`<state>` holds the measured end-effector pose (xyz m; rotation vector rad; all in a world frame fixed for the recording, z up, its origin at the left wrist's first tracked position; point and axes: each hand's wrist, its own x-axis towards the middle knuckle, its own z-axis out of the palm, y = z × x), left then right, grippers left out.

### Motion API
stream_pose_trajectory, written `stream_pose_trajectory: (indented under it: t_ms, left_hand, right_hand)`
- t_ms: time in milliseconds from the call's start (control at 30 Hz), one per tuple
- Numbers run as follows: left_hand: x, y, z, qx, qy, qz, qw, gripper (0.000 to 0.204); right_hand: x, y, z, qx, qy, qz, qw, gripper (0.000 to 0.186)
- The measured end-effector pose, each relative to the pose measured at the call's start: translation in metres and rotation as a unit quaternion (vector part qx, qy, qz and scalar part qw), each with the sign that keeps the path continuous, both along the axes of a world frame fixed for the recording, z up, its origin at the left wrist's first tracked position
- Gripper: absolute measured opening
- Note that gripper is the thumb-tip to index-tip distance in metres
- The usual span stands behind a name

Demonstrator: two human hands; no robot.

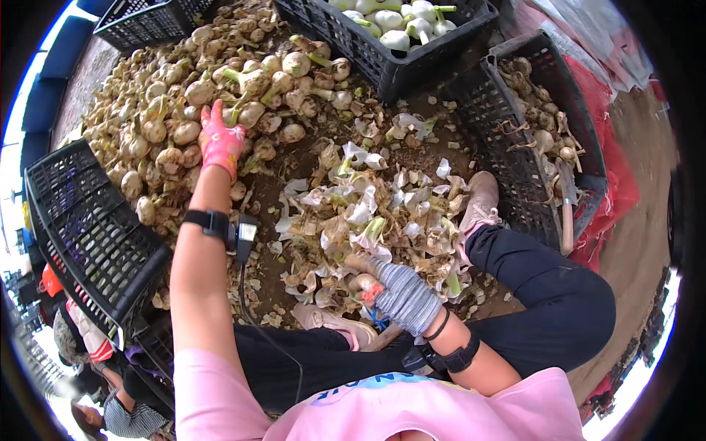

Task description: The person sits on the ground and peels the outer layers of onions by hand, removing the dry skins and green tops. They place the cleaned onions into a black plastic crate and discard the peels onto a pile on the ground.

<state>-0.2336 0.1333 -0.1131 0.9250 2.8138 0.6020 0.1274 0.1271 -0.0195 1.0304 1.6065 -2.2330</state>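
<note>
My left hand [223,145], in a pink flowered glove, reaches onto a big heap of dirty garlic bulbs [169,132]. Its fingers are stretched and apart, touching or just over the bulbs by a green-stemmed one [250,114]; no bulb is gripped. My right hand [397,294], in a grey knit glove with bare fingertips, is curled closed above the peelings near my lap. What it holds is hidden. A wooden handle [384,339] shows just below that hand, and I cannot tell whether it is in the grip.
Peeled skins and cut stems [353,213] litter the ground between my shoes. A black crate [397,70] of clean white garlic stands ahead. Another crate [500,140] at right holds rough bulbs and a wooden-handled tool [567,213]. A tilted crate [95,228] stands left; people [125,411] are beyond it.
</note>
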Motion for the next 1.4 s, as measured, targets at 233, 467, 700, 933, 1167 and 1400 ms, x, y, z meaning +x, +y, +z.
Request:
stream_pose_trajectory:
  t_ms: [233,467,700,933,1167,1400]
  left_hand:
    - [-0.004,0.008,0.002,-0.067,0.037,-0.019,0.997,0.051]
    - [0.134,-0.066,0.091,0.234,-0.569,-0.043,0.787,0.043]
    - [0.224,-0.134,0.132,0.222,-0.569,-0.132,0.781,0.052]
    - [0.230,-0.152,0.130,0.207,-0.317,-0.259,0.888,0.049]
    - [0.230,-0.155,0.127,0.261,-0.500,-0.120,0.817,0.055]
    - [0.223,-0.157,0.119,0.267,-0.712,-0.008,0.649,0.058]
  right_hand:
    - [0.001,0.002,-0.003,0.199,0.068,-0.002,0.978,0.033]
    - [0.003,-0.002,-0.001,0.311,0.139,-0.146,0.929,0.040]
    - [0.004,-0.021,0.015,0.043,0.157,-0.206,0.965,0.033]
    - [0.006,-0.022,0.034,0.082,0.094,-0.128,0.984,0.025]
    - [0.014,-0.020,0.009,0.308,0.116,-0.012,0.944,0.033]
    - [0.011,-0.016,0.016,0.210,0.136,-0.061,0.966,0.033]
